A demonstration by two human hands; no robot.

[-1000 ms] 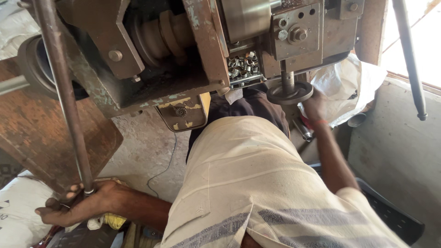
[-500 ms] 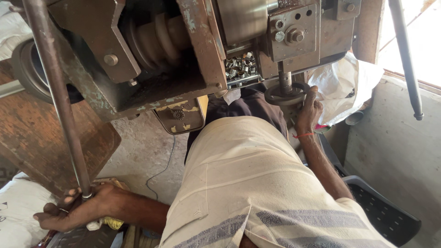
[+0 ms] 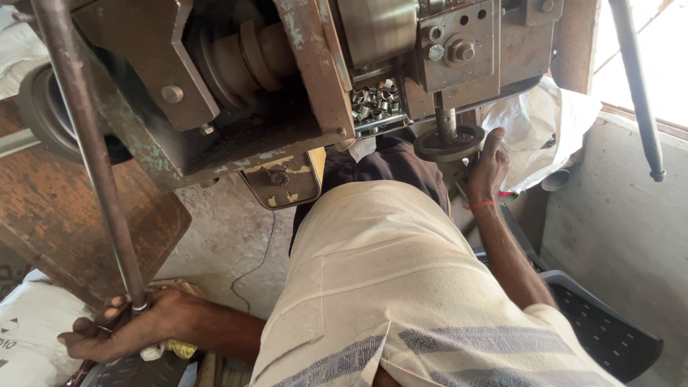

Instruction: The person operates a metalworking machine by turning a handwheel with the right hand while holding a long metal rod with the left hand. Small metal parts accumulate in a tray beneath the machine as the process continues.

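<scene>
Left hand [image 3: 122, 331]: is wrapping closed around the foot of the long steel lever rod [image 3: 86, 154], which is slanting up past the rusted press frame [image 3: 236, 136]. Rod is likely rigid, heavy; low grip suits it. Tray of small metal sleeves [image 3: 373, 100]: centre. Right hand [image 3: 489, 166]: fingers are curling, partly open, against the round die plate [image 3: 449, 142].

Left hand [image 3: 122, 330] low, arm stretched out sideways, fingers curled tight in fist. Right hand [image 3: 489, 166] raised, arm extended forward, fingers upright, loosely bent, thumb apart.
</scene>
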